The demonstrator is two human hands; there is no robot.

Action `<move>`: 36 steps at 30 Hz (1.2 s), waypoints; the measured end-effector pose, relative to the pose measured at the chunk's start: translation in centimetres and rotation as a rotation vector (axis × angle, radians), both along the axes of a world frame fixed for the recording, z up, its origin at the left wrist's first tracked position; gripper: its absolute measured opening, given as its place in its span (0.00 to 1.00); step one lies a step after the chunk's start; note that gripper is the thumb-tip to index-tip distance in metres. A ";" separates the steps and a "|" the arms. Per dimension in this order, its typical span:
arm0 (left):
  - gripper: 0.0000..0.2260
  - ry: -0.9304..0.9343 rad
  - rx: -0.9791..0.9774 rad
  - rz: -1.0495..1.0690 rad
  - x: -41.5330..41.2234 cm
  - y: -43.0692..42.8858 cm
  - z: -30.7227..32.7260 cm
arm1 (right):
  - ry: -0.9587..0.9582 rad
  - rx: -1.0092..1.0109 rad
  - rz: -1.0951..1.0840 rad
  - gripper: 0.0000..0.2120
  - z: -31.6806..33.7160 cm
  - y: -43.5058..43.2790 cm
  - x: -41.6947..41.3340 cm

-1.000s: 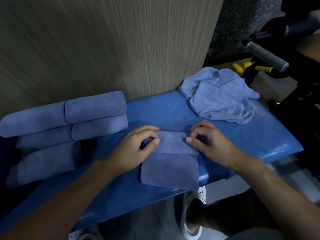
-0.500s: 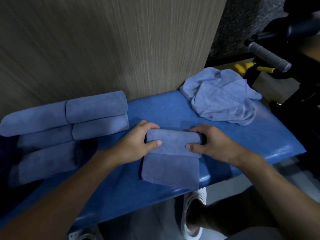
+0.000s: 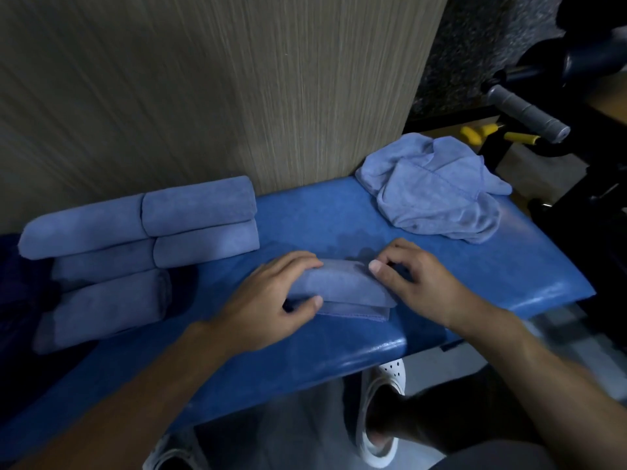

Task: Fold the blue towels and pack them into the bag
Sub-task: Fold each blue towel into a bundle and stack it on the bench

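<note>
Near the front edge of the bench [image 3: 305, 354], the left hand [image 3: 268, 300] and right hand [image 3: 419, 283] each gripped an end of the nearly rolled towel [image 3: 342, 286]. Even pressure from both looked needed to keep the roll tight.

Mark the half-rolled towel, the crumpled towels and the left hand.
half-rolled towel [image 3: 342, 283], head view, roll's top.
crumpled towels [image 3: 437, 198], head view, heap's middle.
left hand [image 3: 268, 300], head view, back of hand.
</note>
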State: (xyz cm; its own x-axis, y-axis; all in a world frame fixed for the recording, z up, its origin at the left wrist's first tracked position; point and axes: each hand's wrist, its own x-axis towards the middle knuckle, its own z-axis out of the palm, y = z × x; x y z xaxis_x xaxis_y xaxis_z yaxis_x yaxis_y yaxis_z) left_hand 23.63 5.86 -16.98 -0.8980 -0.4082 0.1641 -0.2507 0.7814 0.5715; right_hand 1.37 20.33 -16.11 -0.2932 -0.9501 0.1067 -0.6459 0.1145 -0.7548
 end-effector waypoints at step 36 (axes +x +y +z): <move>0.22 0.233 0.177 0.682 9.5 -2.1 1.7 | -1.023 0.325 -0.184 0.16 2.2 -8.6 9.8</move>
State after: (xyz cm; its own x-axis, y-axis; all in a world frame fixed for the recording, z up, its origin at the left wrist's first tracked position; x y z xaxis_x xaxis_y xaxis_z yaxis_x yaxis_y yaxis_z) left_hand 33.10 3.73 -15.29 -0.3850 -0.9011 0.1992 -0.5041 0.3862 0.7725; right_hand 11.12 11.68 -13.94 -0.2405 -0.8212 -0.5174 0.3188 0.4367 -0.8412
